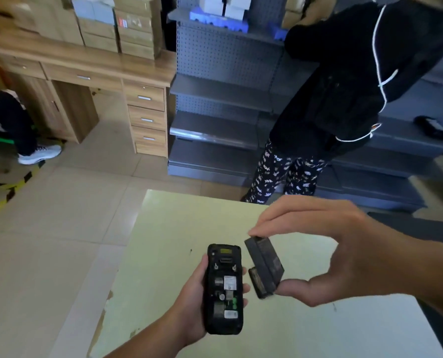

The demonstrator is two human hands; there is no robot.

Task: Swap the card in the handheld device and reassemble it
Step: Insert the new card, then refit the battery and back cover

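Left hand [189,303] grips the handheld device [224,289] from beneath, back side up, cover off and inner compartment with labels exposed, above the pale green table [179,228]. Right hand [326,251] pinches a dark battery pack [264,264] between fingertips and thumb, tilted, just beside the device's right edge and apart from it. Whether a card is present cannot be told.

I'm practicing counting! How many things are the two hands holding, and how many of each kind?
Handheld device, back open, in the left hand: 1
Black battery pack, pinched by the right hand: 1
Total: 2
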